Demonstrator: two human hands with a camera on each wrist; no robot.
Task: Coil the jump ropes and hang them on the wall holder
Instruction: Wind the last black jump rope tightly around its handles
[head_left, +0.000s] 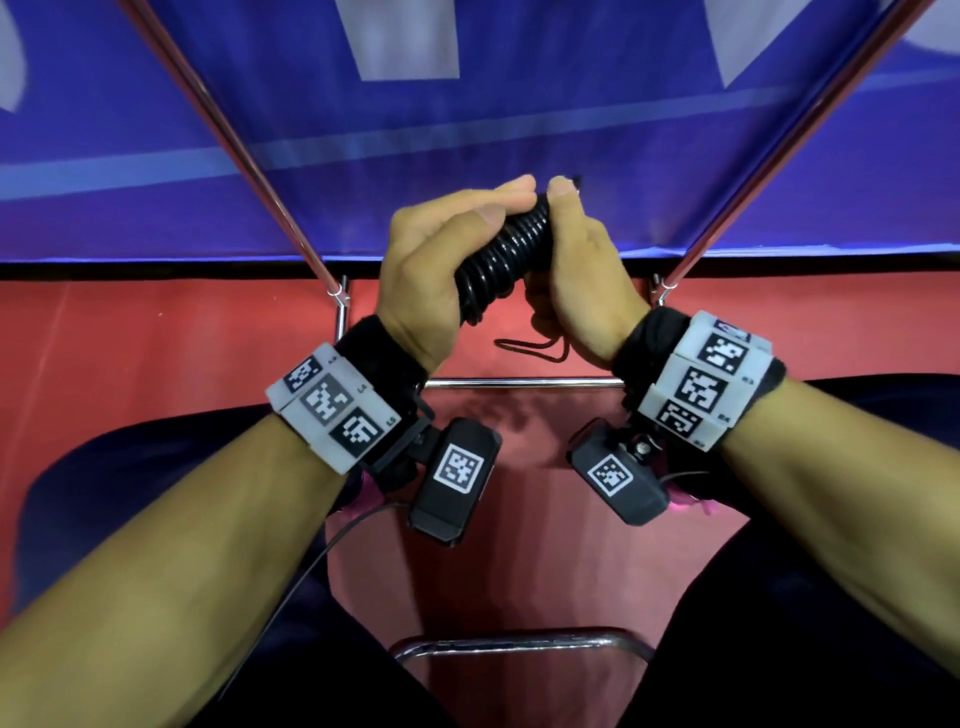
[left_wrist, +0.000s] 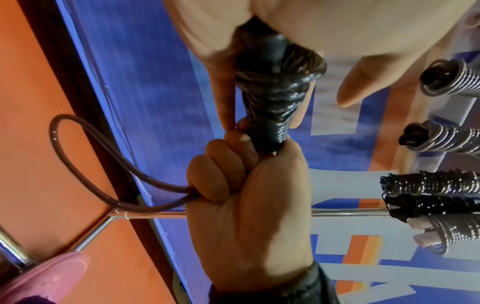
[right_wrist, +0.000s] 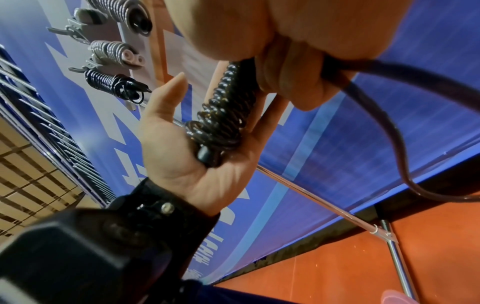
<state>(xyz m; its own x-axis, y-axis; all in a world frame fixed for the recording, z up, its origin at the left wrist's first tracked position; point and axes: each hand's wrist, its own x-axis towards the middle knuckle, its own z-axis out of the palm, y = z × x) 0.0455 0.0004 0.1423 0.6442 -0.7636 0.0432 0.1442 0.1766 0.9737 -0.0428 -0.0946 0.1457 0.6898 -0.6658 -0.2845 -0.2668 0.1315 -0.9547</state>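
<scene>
Jump rope (head_left: 506, 254): black, wound in a tight coil; you hold it between both hands before the blue banner (head_left: 623, 156), near the banner's lower edge.
Left hand (head_left: 436, 260): your fingers (head_left: 498, 189) lie straight along the coil, palm cradling it.
Right hand (head_left: 576, 275): your fingers (left_wrist: 226, 164) curl round the coil's end and its loose loop (left_wrist: 85, 156).
Wall holder (right_wrist: 78, 34): on the banner; carries several coiled ropes (right_wrist: 109, 82), grey and black.

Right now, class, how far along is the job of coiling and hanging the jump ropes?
Done: several coiled ropes already hang on the wall holder. In hand: the black jump rope, mostly wound, lies across the left hand; the right hand grips its end, with a loose loop unwound. Left: wind that loop, then hang it.
</scene>
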